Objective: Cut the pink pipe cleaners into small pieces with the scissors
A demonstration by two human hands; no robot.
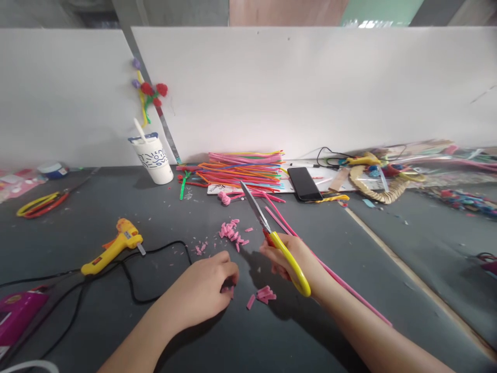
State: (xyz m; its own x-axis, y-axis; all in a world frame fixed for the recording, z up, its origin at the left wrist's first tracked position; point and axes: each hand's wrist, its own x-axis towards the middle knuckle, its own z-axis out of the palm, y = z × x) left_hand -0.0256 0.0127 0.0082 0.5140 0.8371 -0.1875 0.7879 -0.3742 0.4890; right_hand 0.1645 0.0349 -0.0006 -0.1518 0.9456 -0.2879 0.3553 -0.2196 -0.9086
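My right hand is wrapped round a pair of scissors with a yellow handle and some red on the other side. Their blades look closed and point away to the upper left. My left hand is curled low over the table, with a bit of pink at its fingertips; the fingers partly hide it. Between the hands lies a small group of short pink pipe cleaner pieces. Farther off sits a bigger heap of pink cut pieces, with smaller scraps to its left. Long pink pipe cleaners run beside and under my right forearm.
On the left are a yellow glue gun with a black cord, another pair of scissors and a white cup. At the back lie a bundle of coloured pipe cleaners, a phone and a beige ring-shaped craft piece.
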